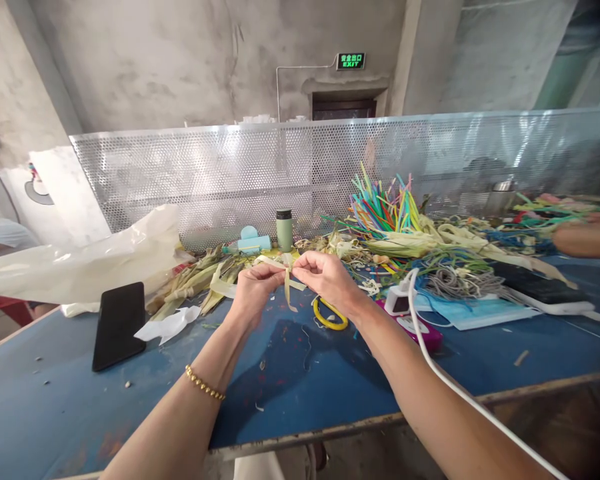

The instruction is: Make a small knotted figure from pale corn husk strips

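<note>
Above the blue table (pixel 300 380), my left hand (pixel 254 287) and my right hand (pixel 325 277) both pinch a pale yellow-green leaf strip (pixel 289 283). The strip runs between the fingertips and its loose ends hang down. Both hands are closed on it, a little apart from each other. A gold bead bracelet (pixel 205 385) sits on my left wrist. Under my right hand lie yellow-handled scissors (pixel 329 317) on the table.
A black phone (pixel 117 325) lies at left beside a pile of leaf strips (pixel 195 283) and a plastic sheet (pixel 85 263). A green tumbler (pixel 284 230), coloured strips (pixel 380 203), a face mask (pixel 475 313) and a white cable (pixel 455 387) lie around. Another person's arm (pixel 587 240) rests at far right.
</note>
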Demonstrator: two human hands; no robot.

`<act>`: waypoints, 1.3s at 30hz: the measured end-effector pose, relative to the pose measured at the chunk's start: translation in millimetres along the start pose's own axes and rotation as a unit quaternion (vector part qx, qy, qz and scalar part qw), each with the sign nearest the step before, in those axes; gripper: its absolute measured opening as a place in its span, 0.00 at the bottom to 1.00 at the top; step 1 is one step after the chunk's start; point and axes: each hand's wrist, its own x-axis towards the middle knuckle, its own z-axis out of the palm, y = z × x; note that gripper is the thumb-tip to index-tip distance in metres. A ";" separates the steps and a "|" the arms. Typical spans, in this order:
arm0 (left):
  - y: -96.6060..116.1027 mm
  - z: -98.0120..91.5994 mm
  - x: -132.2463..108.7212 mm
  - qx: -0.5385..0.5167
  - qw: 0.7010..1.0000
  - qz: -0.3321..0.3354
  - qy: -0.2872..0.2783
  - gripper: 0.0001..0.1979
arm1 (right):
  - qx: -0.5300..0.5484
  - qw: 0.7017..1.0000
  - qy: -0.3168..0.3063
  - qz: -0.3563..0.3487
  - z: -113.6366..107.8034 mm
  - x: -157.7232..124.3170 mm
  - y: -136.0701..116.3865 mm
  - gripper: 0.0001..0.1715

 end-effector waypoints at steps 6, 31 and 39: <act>3.3 0.8 -1.0 -0.005 1.000 -0.007 0.001 0.09 | 0.009 1.000 -0.015 0.005 -0.2 -1.4 -1.9 0.08; -5.9 -2.2 2.7 -0.089 0.995 -0.040 -0.029 0.13 | -0.034 0.999 0.020 -0.010 2.1 -1.9 0.0 0.11; -5.6 -4.0 3.0 -0.094 0.994 -0.048 -0.034 0.12 | -0.077 0.997 0.032 -0.005 1.0 -2.3 2.0 0.13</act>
